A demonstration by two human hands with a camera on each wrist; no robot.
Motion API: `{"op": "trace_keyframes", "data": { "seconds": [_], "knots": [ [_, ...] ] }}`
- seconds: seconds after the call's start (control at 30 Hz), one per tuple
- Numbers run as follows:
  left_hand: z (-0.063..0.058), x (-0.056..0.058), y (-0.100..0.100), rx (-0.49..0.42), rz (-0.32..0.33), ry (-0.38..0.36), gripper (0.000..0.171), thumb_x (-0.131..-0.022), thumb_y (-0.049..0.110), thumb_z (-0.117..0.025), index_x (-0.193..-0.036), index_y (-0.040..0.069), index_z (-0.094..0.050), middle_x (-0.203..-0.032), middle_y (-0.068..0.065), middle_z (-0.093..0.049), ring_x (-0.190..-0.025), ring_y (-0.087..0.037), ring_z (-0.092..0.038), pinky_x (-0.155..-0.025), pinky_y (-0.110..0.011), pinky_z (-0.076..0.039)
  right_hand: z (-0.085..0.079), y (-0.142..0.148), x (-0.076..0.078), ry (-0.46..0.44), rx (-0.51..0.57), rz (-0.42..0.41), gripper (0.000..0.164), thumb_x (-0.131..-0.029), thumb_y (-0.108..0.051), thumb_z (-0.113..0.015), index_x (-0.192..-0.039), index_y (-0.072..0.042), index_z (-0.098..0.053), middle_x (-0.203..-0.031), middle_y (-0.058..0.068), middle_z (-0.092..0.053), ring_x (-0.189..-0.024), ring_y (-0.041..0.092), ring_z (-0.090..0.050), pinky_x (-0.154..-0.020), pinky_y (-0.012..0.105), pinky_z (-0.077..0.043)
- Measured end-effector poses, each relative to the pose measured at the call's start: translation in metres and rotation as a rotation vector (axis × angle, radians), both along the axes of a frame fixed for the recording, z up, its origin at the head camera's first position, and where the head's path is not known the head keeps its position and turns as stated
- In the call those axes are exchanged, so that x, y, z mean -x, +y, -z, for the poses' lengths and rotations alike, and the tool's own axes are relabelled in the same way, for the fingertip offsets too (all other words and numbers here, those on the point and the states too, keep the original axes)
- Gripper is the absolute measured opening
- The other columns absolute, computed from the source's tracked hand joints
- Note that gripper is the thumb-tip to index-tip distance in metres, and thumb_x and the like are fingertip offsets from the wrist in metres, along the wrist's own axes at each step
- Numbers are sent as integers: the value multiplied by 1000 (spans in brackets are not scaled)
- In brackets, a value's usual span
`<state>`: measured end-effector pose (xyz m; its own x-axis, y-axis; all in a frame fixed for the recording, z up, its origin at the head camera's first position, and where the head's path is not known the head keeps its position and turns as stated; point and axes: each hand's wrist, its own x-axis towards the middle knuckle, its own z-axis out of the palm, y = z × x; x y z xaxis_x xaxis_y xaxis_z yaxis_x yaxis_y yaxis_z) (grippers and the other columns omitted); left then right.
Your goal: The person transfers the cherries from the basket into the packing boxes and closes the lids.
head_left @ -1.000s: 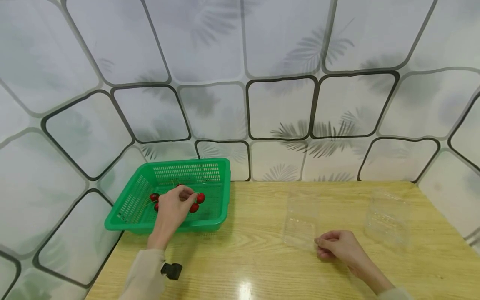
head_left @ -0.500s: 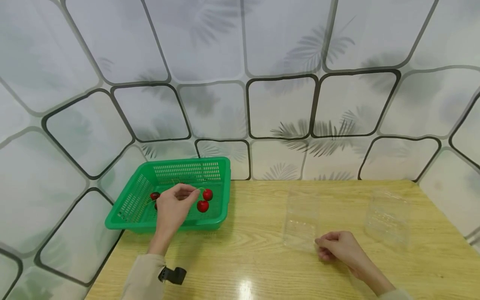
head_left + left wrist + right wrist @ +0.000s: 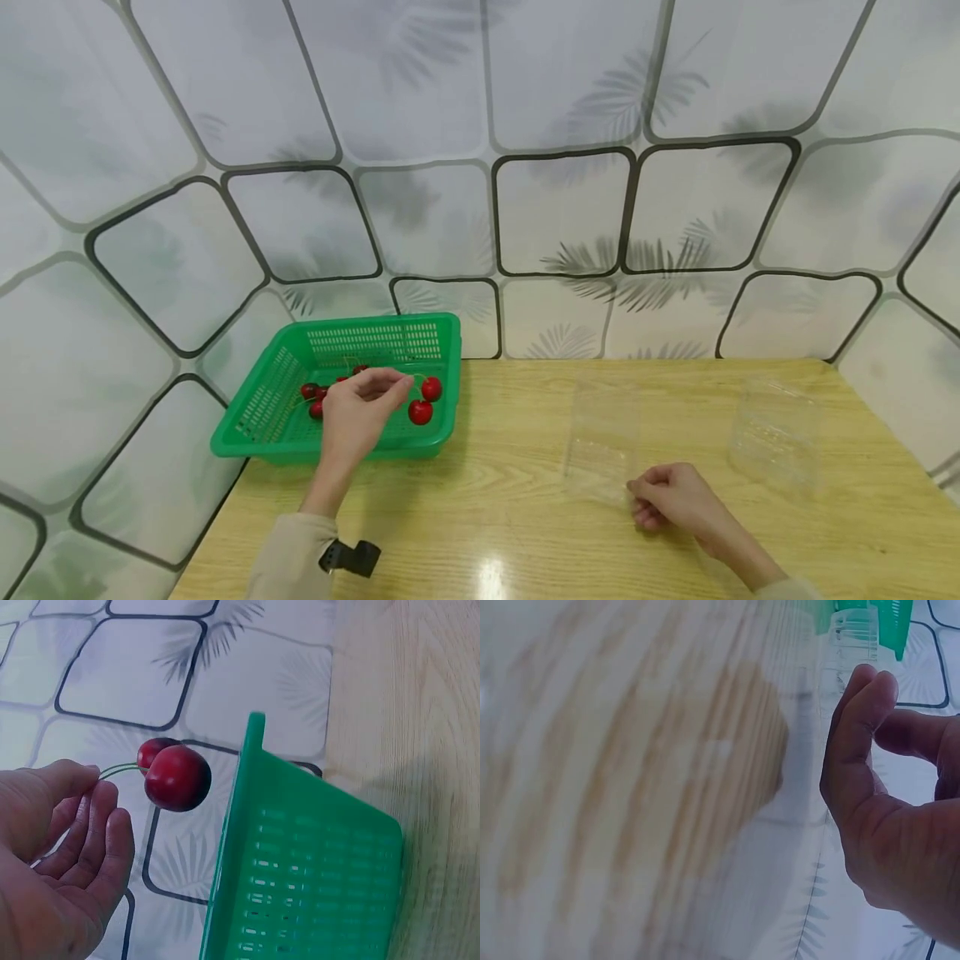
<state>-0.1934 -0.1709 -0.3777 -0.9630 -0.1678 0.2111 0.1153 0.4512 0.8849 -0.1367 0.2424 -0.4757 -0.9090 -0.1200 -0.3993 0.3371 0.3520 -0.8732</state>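
Note:
My left hand (image 3: 360, 412) pinches the thin green stems of a pair of red cherries (image 3: 178, 778). The cherries hang beyond the fingertips, over the right side of a green plastic basket (image 3: 450, 392). More dark red cherries (image 3: 317, 410) lie in the basket, partly hidden behind the hand. On the right, my right hand (image 3: 678, 504) grips the near right corner of a clear plastic box (image 3: 600, 450) between thumb and curled fingers. In the right wrist view, part of the clear box (image 3: 855, 637) shows beyond the fingertips.
A second clear plastic container (image 3: 776, 437) stands farther right on the wooden table (image 3: 510, 467). A patterned wall covering (image 3: 555, 217) rises behind the table's back edge. The basket stands against it at the left.
My left hand has moved right within the basket, drawing the pair of cherries away from the others. My right hand and the clear box have shifted very slightly left.

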Motion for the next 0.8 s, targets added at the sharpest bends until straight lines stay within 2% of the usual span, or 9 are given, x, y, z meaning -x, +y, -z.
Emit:
{"op": "trace_keyframes", "data": {
  "seconds": [0.23,0.43,0.8],
  "knots": [
    [0,-8,17,-102,77,-9,14,-92,20,-78,-100,9,-80,-91,-8,-80,-76,-4,-73,-74,-21,-59,-1,-4,-1,3,27,-16,23,-101,-13,-61,-97,9,-65,-78,7,-71,-67,12,-69,-62,27,-60],
    [3,-16,39,-166,143,-24,14,-91,17,-78,-102,7,-81,-94,-12,-80,-77,-5,-74,-72,-20,-58,-2,-5,1,-10,44,-21,23,-101,-12,-63,-101,10,-66,-81,8,-72,-69,12,-71,-65,28,-62],
    [26,-28,81,-197,249,-50,7,-88,14,-81,-93,9,-81,-84,-8,-79,-73,-11,-73,-65,-20,-56,-2,-8,-2,-7,43,-22,24,-99,-11,-65,-107,12,-65,-81,6,-74,-73,13,-72,-67,27,-61]
  ]
}}
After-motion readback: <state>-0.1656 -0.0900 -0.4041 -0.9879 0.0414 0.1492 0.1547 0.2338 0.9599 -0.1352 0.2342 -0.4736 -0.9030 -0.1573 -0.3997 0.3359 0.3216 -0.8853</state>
